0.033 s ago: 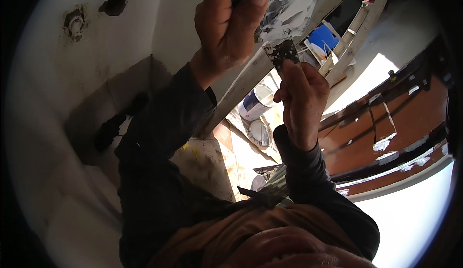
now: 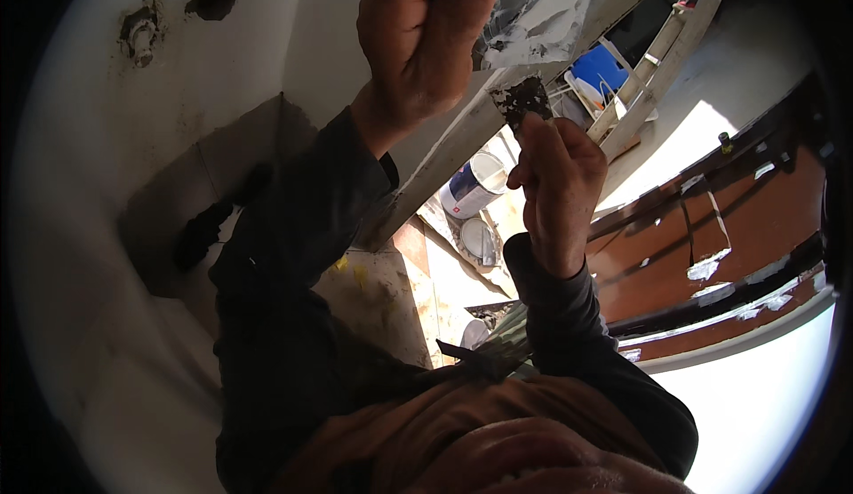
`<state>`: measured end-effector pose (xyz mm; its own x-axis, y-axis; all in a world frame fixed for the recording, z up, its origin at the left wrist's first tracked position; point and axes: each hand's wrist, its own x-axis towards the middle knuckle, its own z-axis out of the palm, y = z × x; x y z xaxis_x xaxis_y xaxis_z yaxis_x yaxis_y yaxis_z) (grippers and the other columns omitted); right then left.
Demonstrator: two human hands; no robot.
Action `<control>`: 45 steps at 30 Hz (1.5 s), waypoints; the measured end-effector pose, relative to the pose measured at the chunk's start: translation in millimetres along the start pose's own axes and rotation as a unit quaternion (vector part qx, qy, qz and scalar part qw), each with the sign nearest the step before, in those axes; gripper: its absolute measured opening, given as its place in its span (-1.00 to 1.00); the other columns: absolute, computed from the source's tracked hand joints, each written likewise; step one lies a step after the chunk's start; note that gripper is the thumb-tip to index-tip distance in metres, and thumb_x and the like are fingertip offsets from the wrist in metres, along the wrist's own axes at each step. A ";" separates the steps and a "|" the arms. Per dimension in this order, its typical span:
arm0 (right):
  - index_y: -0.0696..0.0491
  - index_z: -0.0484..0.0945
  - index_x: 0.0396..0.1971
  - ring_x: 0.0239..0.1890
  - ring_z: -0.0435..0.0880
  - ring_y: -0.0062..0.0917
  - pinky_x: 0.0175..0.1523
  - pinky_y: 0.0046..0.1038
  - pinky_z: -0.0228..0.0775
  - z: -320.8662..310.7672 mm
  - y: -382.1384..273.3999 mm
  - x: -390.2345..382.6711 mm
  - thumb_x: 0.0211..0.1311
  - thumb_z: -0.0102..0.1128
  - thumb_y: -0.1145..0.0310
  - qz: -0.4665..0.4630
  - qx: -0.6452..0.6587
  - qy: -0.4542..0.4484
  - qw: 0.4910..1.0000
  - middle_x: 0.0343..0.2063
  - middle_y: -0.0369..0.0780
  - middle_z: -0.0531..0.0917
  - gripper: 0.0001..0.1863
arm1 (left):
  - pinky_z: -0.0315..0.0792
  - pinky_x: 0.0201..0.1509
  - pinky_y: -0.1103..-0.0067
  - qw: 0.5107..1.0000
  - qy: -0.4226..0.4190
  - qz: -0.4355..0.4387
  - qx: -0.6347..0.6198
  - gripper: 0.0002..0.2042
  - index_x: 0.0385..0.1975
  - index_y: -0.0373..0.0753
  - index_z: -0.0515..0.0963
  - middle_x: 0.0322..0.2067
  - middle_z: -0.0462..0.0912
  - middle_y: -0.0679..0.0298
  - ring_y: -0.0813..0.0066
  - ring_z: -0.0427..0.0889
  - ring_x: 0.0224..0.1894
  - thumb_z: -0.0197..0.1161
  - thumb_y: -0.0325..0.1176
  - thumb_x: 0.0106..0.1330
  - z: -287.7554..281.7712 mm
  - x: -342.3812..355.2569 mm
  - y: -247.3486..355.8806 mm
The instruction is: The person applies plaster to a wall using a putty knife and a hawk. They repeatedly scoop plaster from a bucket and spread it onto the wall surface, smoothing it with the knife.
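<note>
Left of a brown panel [image 2: 755,214], a blue-and-white bucket [image 2: 469,188] stands beside a round container [image 2: 478,240]

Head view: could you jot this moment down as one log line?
left hand: grips white-smeared plate | right hand: pinches stained scraper | in view: scraper just below plate | background: white-and-blue bucket

From over here, no readable lettering, just a small red mark [image 2: 458,211] on the blue-and-white bucket [image 2: 466,194].
</note>
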<state>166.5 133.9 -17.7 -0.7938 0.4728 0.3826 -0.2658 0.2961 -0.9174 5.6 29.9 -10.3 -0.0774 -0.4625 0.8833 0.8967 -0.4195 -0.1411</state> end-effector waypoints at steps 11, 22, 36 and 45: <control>0.22 0.66 -0.48 -0.60 0.68 -0.59 -0.47 -0.49 0.47 -12.5 272.9 -63.4 0.33 0.31 0.27 0.007 -0.371 -0.147 0.917 -0.63 -0.23 0.67 -0.70 | 0.39 -0.34 0.70 0.989 0.013 -0.145 -0.016 -0.69 0.14 -0.43 0.47 -0.25 0.65 0.28 0.73 0.47 -0.38 0.10 -0.36 0.56 -58.3 -34.5 38.2; 0.00 0.71 -0.39 -0.28 0.73 -0.02 -0.18 -0.06 0.54 14.8 333.6 -57.5 0.30 0.19 0.08 0.006 -0.470 -0.085 0.878 -0.38 -0.07 0.75 -0.70 | 0.38 -0.35 0.70 0.982 -0.004 -0.186 -0.029 -0.71 0.12 -0.43 0.47 -0.27 0.64 0.29 0.73 0.46 -0.40 0.10 -0.36 0.56 -72.8 -47.9 60.1; 0.02 0.66 -0.54 -0.45 0.72 0.00 -0.33 -0.02 0.53 9.6 332.0 -68.8 0.31 0.14 0.09 -0.059 -0.535 -0.116 0.835 -0.54 -0.05 0.72 -0.64 | 0.37 -0.37 0.70 0.977 -0.007 -0.210 -0.038 -0.73 0.09 -0.42 0.48 -0.29 0.62 0.31 0.73 0.44 -0.41 0.09 -0.37 0.55 -81.8 -53.6 66.2; 0.03 0.66 -0.55 -0.48 0.74 -0.05 -0.35 -0.08 0.57 17.1 346.6 -68.7 0.32 0.11 0.11 -0.024 -0.599 -0.112 0.793 -0.57 -0.04 0.71 -0.64 | 0.37 -0.38 0.70 0.975 -0.013 -0.221 -0.036 -0.74 0.08 -0.41 0.48 -0.31 0.61 0.32 0.74 0.44 -0.42 0.09 -0.37 0.55 -85.3 -55.7 68.4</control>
<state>119.5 190.0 -363.8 -0.9112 0.3174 0.2627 0.3045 0.9483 -0.0898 34.1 -39.7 -107.3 -0.4362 -0.2044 0.8763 0.7457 -0.6272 0.2249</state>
